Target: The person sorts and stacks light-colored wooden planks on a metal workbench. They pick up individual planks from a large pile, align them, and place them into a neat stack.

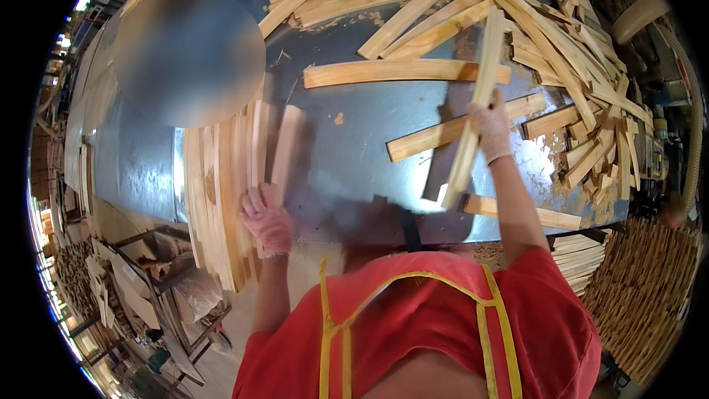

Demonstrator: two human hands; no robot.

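Strip [487, 66], pale wood, long, narrow; in right hand [492, 128]

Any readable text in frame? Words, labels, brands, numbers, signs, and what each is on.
None legible.
Wooden strip in the right hand: no print visible.
Strips by the left hand: grain only, no marks I can read.
Red clothing with yellow trim: no lettering visible.
Background equipment at right: too small and dim to tell.

The person wears a short-sleeved red top [565, 314], yellow bands [505, 332] and thin gloves [269, 229]
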